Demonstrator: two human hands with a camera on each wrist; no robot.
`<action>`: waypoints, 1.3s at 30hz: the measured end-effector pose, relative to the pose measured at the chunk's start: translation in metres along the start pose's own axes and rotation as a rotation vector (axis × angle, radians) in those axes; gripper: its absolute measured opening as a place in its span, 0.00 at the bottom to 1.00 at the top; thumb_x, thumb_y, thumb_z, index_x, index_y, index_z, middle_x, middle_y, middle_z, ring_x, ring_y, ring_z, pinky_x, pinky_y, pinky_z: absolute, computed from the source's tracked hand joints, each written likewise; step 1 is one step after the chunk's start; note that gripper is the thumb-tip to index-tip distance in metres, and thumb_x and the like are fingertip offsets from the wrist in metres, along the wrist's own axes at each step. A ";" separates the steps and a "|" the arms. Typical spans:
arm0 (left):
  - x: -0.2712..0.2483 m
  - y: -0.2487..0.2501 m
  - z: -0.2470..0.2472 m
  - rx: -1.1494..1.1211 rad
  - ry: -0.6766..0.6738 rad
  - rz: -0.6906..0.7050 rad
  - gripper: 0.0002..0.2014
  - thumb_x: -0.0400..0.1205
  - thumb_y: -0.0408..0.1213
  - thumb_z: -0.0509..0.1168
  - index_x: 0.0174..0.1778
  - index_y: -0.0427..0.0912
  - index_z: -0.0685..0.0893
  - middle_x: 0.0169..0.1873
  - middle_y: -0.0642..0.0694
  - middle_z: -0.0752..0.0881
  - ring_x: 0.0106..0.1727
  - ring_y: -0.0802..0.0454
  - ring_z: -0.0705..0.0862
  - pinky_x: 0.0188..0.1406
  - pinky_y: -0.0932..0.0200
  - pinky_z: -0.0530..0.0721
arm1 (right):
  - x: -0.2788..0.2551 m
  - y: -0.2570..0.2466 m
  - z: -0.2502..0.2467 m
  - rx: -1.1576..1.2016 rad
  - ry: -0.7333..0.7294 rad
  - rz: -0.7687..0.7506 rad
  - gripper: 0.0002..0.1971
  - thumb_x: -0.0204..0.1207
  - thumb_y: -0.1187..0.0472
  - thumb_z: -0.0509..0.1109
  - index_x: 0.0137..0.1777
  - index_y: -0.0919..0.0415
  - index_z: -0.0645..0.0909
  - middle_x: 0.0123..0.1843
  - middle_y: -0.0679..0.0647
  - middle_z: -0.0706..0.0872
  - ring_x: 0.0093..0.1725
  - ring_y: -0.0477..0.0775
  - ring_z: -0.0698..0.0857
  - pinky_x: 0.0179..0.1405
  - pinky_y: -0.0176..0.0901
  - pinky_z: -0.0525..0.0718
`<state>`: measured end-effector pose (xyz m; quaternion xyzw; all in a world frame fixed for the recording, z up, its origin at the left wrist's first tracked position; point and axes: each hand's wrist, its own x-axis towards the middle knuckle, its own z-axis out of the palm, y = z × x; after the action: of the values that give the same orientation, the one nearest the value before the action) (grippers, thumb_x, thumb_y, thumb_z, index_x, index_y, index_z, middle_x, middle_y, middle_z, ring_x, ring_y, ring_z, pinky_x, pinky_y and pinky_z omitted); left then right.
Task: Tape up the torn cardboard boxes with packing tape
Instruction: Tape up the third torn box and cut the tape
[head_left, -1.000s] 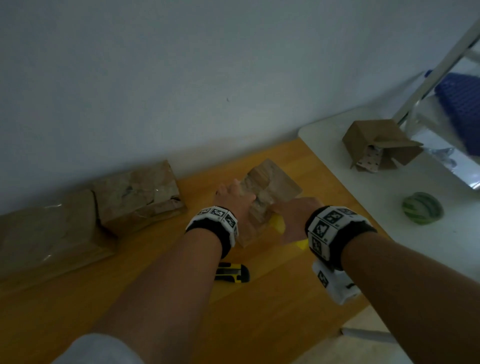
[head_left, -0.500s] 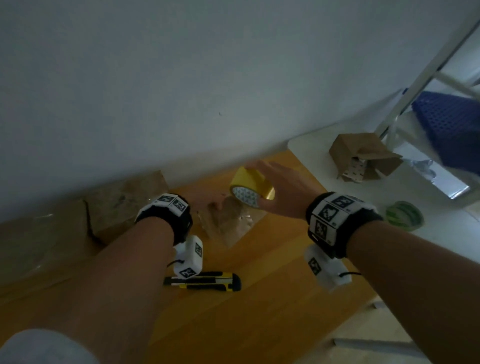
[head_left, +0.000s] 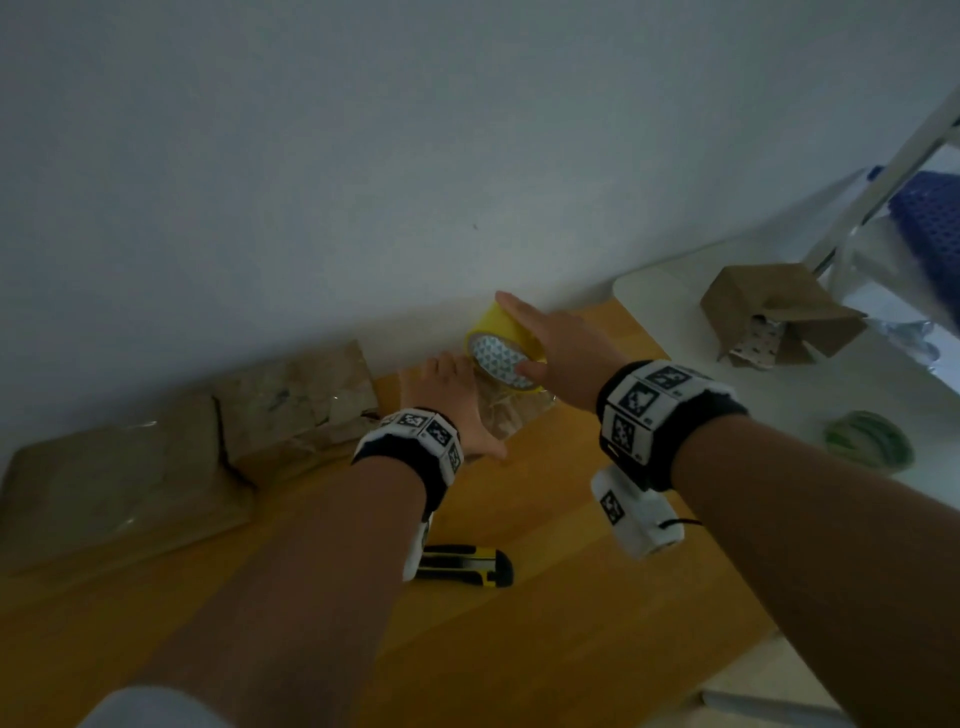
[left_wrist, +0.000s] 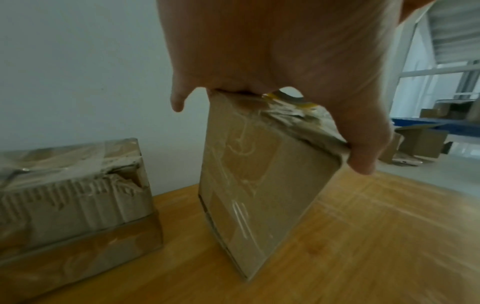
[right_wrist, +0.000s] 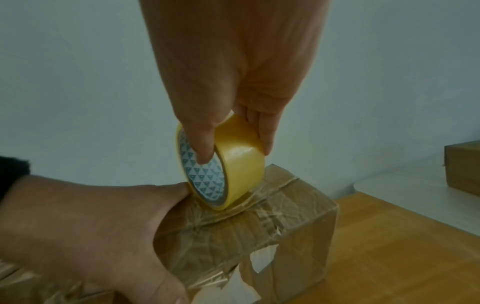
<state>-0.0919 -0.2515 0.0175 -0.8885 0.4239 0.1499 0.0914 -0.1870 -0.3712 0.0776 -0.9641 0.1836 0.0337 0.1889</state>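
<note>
A small torn cardboard box (head_left: 511, 421) wrapped in clear tape stands upright on the wooden table (head_left: 571, 597). My left hand (head_left: 457, 384) grips its top, thumb (left_wrist: 363, 160) down one side, as the left wrist view shows on the box (left_wrist: 259, 185). My right hand (head_left: 514, 335) pinches a yellow packing tape roll (head_left: 498, 353), thumb inside the core, fingers on the outer face. In the right wrist view the tape roll (right_wrist: 228, 170) stands on edge, touching the taped top of the box (right_wrist: 291, 209), beside my left hand (right_wrist: 78, 226).
Two bigger torn boxes (head_left: 301, 395) (head_left: 114, 478) lie against the wall at the left. A yellow-black utility knife (head_left: 467, 566) lies under my left forearm. On the white table (head_left: 727, 441) at the right sit an opened box (head_left: 769, 317) and a green tape roll (head_left: 867, 441).
My left hand has returned from beside the box to grip its top. My right hand has brought the yellow roll down onto the top of the box.
</note>
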 end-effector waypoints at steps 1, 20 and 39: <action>0.002 0.000 -0.002 0.011 -0.004 0.010 0.57 0.63 0.73 0.68 0.79 0.41 0.56 0.74 0.40 0.65 0.75 0.39 0.65 0.74 0.38 0.66 | 0.001 -0.002 -0.001 -0.003 -0.008 0.010 0.39 0.82 0.56 0.66 0.86 0.47 0.46 0.71 0.64 0.77 0.63 0.65 0.80 0.56 0.53 0.81; 0.031 -0.018 0.001 -0.305 -0.210 -0.017 0.55 0.67 0.64 0.73 0.82 0.42 0.52 0.77 0.37 0.64 0.75 0.36 0.69 0.70 0.41 0.73 | -0.026 -0.006 0.022 -0.394 -0.201 -0.017 0.17 0.77 0.46 0.66 0.64 0.46 0.81 0.60 0.46 0.85 0.57 0.53 0.82 0.44 0.43 0.75; 0.022 -0.006 -0.014 -0.508 -0.245 0.102 0.24 0.83 0.40 0.61 0.78 0.51 0.71 0.73 0.43 0.76 0.67 0.40 0.77 0.62 0.49 0.76 | -0.035 0.014 0.002 0.015 -0.081 0.053 0.40 0.71 0.46 0.75 0.80 0.41 0.58 0.65 0.53 0.80 0.54 0.57 0.82 0.44 0.49 0.83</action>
<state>-0.0721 -0.2677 0.0235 -0.8358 0.4024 0.3621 -0.0914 -0.2246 -0.3707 0.0753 -0.9553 0.2015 0.0762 0.2026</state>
